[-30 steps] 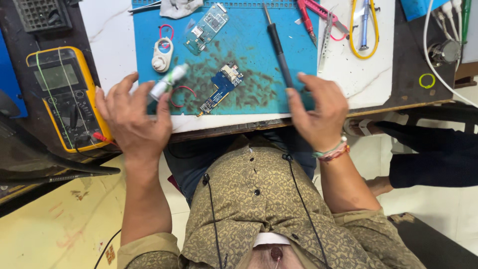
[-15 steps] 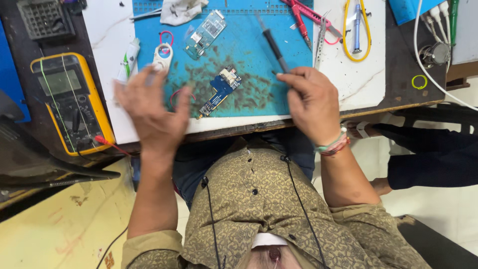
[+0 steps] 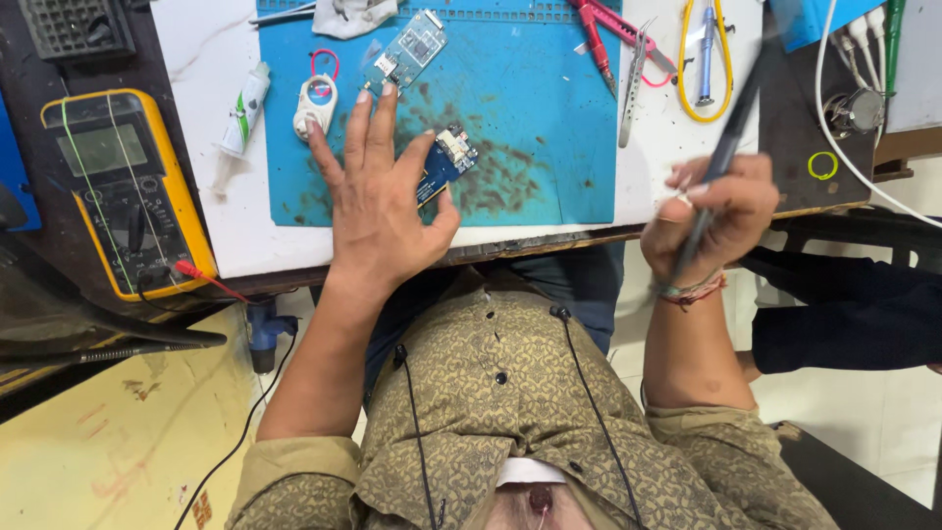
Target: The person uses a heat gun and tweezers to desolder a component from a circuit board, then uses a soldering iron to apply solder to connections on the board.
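Note:
My left hand (image 3: 378, 201) lies flat on the blue work mat (image 3: 530, 108), fingers spread, its thumb against a small blue circuit board (image 3: 446, 162). My right hand (image 3: 711, 211) is off the table's near right edge, closed around a dark soldering iron (image 3: 731, 137) that points up and away, blurred by motion. A second, pale circuit board (image 3: 407, 49) lies just beyond my left fingertips. A white round reel (image 3: 316, 103) with a red loop sits left of my index finger.
A yellow multimeter (image 3: 123, 186) with a red probe lead rests at the left. A white tube (image 3: 243, 110) lies beside the mat. Red cutters (image 3: 599, 29), tweezers (image 3: 636, 79) and a yellow-handled tool (image 3: 705, 59) lie at the back right. White cables (image 3: 863, 108) run at the far right.
My right hand picked the soldering iron off the mat and drew it back to the right, off the table edge. My left hand slid forward onto the mat beside the blue board.

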